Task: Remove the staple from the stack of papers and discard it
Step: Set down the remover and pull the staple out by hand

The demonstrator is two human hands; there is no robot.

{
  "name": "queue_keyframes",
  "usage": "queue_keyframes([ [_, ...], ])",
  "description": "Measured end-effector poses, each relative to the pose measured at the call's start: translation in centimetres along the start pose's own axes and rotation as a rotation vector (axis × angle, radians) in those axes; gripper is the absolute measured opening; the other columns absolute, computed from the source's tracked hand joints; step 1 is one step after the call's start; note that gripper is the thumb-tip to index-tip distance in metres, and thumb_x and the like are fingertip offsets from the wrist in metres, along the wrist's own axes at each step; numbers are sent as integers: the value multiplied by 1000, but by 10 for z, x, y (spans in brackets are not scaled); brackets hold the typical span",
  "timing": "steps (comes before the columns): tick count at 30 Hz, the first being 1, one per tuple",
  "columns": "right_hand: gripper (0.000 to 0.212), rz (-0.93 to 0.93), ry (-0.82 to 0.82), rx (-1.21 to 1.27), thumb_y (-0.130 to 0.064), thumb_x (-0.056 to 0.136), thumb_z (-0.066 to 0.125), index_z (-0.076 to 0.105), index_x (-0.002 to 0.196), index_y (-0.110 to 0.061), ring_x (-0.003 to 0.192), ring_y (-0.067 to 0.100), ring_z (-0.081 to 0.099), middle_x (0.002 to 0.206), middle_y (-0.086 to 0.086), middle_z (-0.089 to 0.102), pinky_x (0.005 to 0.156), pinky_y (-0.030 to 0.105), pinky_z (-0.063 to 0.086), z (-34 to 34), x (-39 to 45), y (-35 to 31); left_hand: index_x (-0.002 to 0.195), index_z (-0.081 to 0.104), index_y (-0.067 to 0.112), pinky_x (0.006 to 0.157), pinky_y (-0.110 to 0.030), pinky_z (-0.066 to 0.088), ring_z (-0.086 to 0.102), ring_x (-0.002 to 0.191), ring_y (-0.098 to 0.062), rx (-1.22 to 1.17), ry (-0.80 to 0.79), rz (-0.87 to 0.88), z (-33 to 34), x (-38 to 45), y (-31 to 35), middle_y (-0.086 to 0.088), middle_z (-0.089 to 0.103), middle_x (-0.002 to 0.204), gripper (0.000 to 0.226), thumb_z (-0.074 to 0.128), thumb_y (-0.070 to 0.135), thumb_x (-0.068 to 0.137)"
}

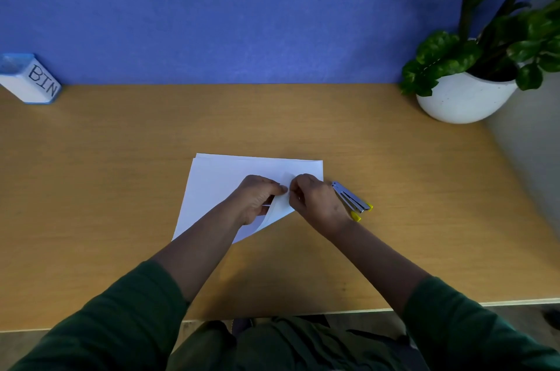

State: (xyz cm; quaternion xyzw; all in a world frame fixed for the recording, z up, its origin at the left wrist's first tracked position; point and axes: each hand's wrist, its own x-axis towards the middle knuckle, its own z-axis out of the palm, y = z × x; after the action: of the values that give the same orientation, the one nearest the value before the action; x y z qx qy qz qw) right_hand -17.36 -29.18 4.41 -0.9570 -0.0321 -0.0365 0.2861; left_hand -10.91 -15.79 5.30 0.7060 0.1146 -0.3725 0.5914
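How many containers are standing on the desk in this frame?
2: the box marked BIN at the far left edge against the blue wall, and the white plant pot at the far right corner. None seem hidden.

Papers (218,182) mid-desk (121,173), stapler (353,199) just right, bin (28,79) far-left (plant (466,67) far-right)

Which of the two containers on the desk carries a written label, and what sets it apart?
The small blue-rimmed white box at the desk's far left corner; it reads "BIN". The round white plant pot at the far right is unlabelled and holds a leafy plant.
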Motion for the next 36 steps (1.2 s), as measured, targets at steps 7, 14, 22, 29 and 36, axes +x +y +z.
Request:
queue_keyframes([
  [7,9,18,36,118,-6,90,51,55,89,3,74,23,54,87,15,61,60,29,37,5,-4,4,80,65,4,64,-29,47,61,69,-19,3,-27,-9,2,0,1,-6,64,75,2,64,4,82],
  [14,15,21,18,54,-9,93,50,60,96,1,83,29,60,94,17,64,68,35,44,4,-1,5,90,67,2,63,-28,49,64,82,-24,143,48,24,2,0,8,-10,65,82,10,68,5,80],
  [22,15,26,9,-21,-11,92,49,57,91,2,74,30,58,88,17,60,62,43,47,2,2,-1,76,63,8,69,-30,47,60,84,-25,200,79,28,7,1,10,-8,61,81,6,66,7,82],
  [29,12,45,61,85,-5,91,51,55,89,6,74,32,55,86,20,60,60,32,34,7,-2,1,79,63,10,66,-28,44,59,73,-19,158,22,-15,6,1,8,-3,62,76,5,65,10,84],
  [36,18,49,2,38,-9,95,44,55,97,5,83,34,55,98,20,58,67,37,38,9,-1,3,38,50,21,55,-24,40,52,59,-14,279,-20,102,2,-2,7,11,47,41,48,66,4,80],
])
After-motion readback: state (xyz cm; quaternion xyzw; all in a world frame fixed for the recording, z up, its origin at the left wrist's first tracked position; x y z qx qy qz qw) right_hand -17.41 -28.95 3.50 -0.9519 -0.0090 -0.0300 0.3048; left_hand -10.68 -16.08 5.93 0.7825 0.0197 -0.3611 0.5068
